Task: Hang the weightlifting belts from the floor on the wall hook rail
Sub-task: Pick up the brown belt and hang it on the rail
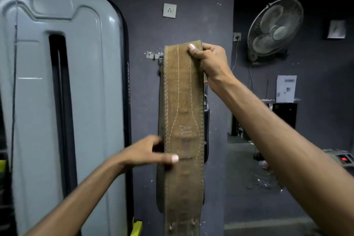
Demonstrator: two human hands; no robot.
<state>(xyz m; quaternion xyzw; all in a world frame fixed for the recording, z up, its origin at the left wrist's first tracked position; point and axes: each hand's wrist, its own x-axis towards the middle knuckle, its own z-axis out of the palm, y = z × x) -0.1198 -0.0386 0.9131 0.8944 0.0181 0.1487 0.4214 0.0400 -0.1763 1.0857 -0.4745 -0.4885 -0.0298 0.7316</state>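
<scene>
Mid-hang: left hand (153, 151) pinching the tan belt (182, 120) low at its edge, hook rail (154, 56) just beside its top, right hand (208, 59) clamped there. Next: settling belt onto a hook, then releasing.

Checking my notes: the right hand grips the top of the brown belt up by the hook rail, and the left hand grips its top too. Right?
Not quite. In the head view the left hand pinches the brown belt at mid-length, well below the right hand by the hook rail.
</scene>
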